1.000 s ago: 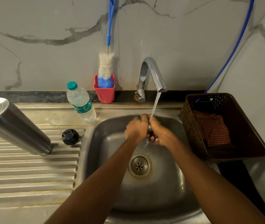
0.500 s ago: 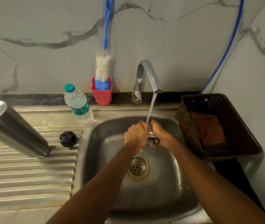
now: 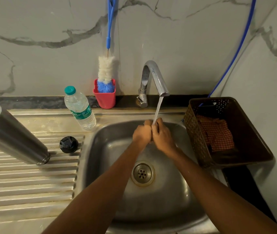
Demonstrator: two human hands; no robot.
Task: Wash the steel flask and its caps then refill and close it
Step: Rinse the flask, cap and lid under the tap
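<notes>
Pouring from the tap (image 3: 153, 76), the water stream (image 3: 158, 108) lands right where the two hands meet above the sink (image 3: 110, 149): left hand (image 3: 142, 134) and right hand (image 3: 163, 135) are knuckle to knuckle, fingers curled in tight, and whether anything sits between them I cannot tell, it is hidden. Over on the left, the steel flask (image 3: 14, 137) rests with one end on the ridged draining board (image 3: 24, 179), well apart from the hands, and the black cap (image 3: 68, 144) sits just beside it. Behind them, a plastic water bottle (image 3: 80, 108), then a red cup (image 3: 105, 98) holding a bottle brush (image 3: 106, 70). On the right, a brown basket (image 3: 252, 132) with a checked cloth (image 3: 217, 134) inside
</notes>
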